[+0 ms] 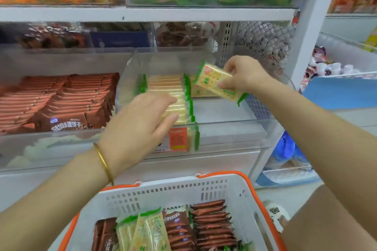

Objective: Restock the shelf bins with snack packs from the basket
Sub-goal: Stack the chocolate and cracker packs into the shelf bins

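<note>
One light, crinkly cracker pack, pinched at its edges by the right hand, hovers over the clear bin while left hand fingers lie loosely spread on the row — brittle, so grip gently.

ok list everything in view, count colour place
cracker pack: one, yellow and green, above the clear bin's right side
cracker row: many, yellow and green, clear bin's left side
clear bin: one, transparent, middle shelf
brown packs: many, reddish brown, left bin
basket: one, white with orange rim, below the shelf, holding brown and cracker packs
bangle: one, gold, left wrist
left hand: one, rests on the cracker row
right hand: one, pinches the cracker pack
</note>
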`<state>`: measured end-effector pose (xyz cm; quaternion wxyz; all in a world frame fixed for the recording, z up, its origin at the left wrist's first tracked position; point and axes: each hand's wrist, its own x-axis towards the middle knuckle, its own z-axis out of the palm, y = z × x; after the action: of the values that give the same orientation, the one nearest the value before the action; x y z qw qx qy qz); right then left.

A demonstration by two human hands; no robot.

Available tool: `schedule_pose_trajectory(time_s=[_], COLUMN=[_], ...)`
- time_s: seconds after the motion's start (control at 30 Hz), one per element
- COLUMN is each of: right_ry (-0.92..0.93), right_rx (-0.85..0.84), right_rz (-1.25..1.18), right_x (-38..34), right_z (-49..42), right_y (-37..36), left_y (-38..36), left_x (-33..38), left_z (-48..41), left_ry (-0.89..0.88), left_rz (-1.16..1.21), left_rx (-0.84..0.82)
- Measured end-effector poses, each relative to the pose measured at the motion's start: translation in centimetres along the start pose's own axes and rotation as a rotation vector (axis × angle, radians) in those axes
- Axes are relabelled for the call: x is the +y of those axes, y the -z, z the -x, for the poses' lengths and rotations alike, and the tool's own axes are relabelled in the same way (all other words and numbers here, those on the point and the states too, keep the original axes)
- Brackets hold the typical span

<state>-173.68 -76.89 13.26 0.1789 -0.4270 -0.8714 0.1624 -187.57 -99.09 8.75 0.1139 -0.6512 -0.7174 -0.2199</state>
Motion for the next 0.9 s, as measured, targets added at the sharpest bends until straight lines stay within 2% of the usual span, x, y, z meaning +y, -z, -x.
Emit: schedule_pose_trajectory(time_s=[0.1,0.2,0.43,0.5,0.67,0.9], right_ry=[0.020,0.076,0.202,0.253,0.334,0.322], right_rx=[-0.098,-0.155,0.011,0.058,-0.052,-0.040], right_rz=[0.250,0.370,0.651,0.668,0.553,0.541], right_x=[0.9,0.8,0.4,0.6,0.9,0.6], right_z=[-3.2,-5.1,-7.3,-7.6,-8.2,-7.7], right_y=[-2.6,-4.5,-7.3,-7.5,-7.3,-7.4], left_y=[-1.6,-1.8,-1.8,-1.7,-1.5,-1.6], left_x=[-0.4,-0.4,-0.6,-0.5,-0.5,-0.5], left_z=[0.2,0.0,-0.2,-0.3,-0.1,-0.2], left_ry=[-0.038,-0.043,-0.059,-0.046,-0.040,-0.029], left_rz=[-0.172,-0.192,-0.139,-0.130,-0.112,-0.121], left_rx=[-0.086,-0.083,-0.090,-0.123,-0.132,-0.140])
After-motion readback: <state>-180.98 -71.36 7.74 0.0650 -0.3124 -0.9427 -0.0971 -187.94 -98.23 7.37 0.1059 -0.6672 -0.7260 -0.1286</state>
